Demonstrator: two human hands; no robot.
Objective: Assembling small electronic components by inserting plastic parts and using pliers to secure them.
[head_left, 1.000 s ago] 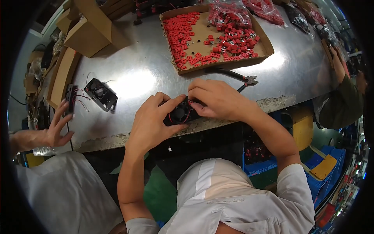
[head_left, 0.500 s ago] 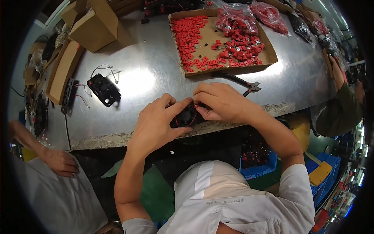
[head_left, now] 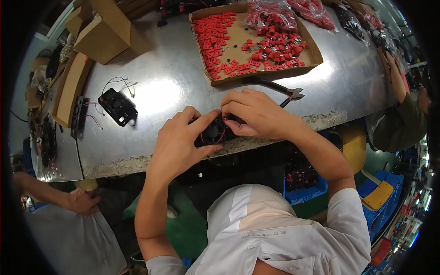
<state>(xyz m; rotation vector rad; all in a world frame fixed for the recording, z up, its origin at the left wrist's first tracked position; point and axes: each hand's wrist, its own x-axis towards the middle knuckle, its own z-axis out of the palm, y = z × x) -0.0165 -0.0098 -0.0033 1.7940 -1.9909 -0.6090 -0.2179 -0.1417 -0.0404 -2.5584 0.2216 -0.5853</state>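
Observation:
At the table's front edge lies a black fan unit (head_left: 213, 131), a small round fan in a dark housing with red wire looped around it. My left hand (head_left: 176, 140) grips its left side, thumb along the near edge and fingers over the far one. On its right side, my right hand (head_left: 256, 113) is closed in a pinch. A speck of red shows at those fingertips, but the fingers mostly hide what they hold. A small white connector (head_left: 200, 174) hangs below the table edge. Beyond my right hand lie dark-handled cutting pliers (head_left: 293, 93), jaws apart.
A shallow cardboard tray (head_left: 261, 76) holds many red parts and a plastic bag of more. Another black fan unit (head_left: 117, 106) lies to the left, near an open cardboard box (head_left: 107, 39). A blue crate (head_left: 306, 197) stands below the table. A co-worker's hand (head_left: 84, 201) is at far left.
The whole view has shifted slightly. My hands keep their hold on the fan unit with little change. The co-worker's hand at left has changed its pose.

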